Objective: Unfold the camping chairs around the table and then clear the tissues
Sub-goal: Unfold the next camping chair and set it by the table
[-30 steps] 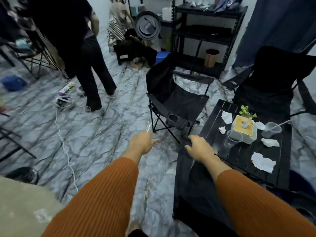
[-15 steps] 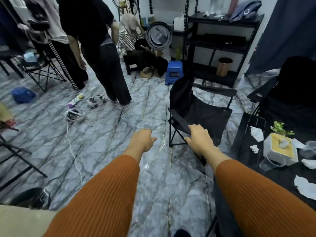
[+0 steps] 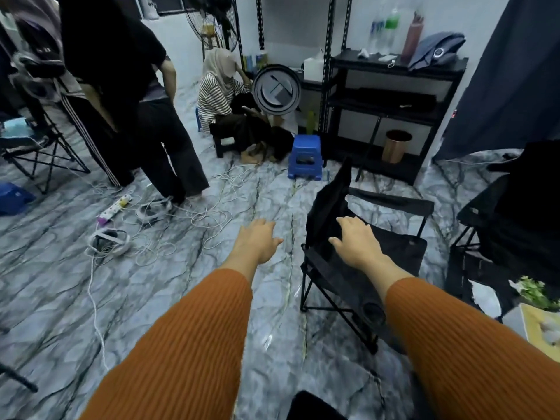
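Both hands (image 3: 257,242) empty, spread; unfolded chair (image 3: 391,250) seat faces right.

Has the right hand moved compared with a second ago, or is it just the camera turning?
Yes. The right hand was beside the table's corner; now it is over the seat of the black folding chair, farther from the table.

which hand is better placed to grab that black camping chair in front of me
Right. The right hand is open and already over the black camping chair, near its seat edge. The left hand hangs open over bare floor, beside the chair.
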Demonstrator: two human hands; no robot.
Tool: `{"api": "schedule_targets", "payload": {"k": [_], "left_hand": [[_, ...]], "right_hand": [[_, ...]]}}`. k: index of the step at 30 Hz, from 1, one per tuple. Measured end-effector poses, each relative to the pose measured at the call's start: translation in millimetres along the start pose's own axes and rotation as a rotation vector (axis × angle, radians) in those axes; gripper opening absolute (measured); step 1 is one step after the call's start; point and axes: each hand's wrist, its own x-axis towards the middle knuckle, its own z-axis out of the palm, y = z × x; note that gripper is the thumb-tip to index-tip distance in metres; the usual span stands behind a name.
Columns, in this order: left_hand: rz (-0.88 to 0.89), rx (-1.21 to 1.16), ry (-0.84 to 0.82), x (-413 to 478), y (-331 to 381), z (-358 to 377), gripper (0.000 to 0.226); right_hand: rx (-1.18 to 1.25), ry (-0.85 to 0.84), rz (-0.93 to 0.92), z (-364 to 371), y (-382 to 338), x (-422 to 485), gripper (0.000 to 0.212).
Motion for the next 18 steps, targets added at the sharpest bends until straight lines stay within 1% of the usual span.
{"api": "schedule_targets", "payload": {"k": [8, 13, 18], "left_hand": [[0.058, 0.008, -0.017, 134, -5, -27, 0.056], [0.134, 0.024, -0.043, 220, -11, -34, 0.055], [0.247, 0.052, -0.062, 314, -22, -44, 0.058]], "right_hand": [[0.030, 0.024, 0.062, -9, 12, 122, 0.057], [0.043, 0.029, 0.155, -4, 24, 186, 0.055], [0.055, 0.114, 0.287, -5, 28, 247, 0.054]]}}
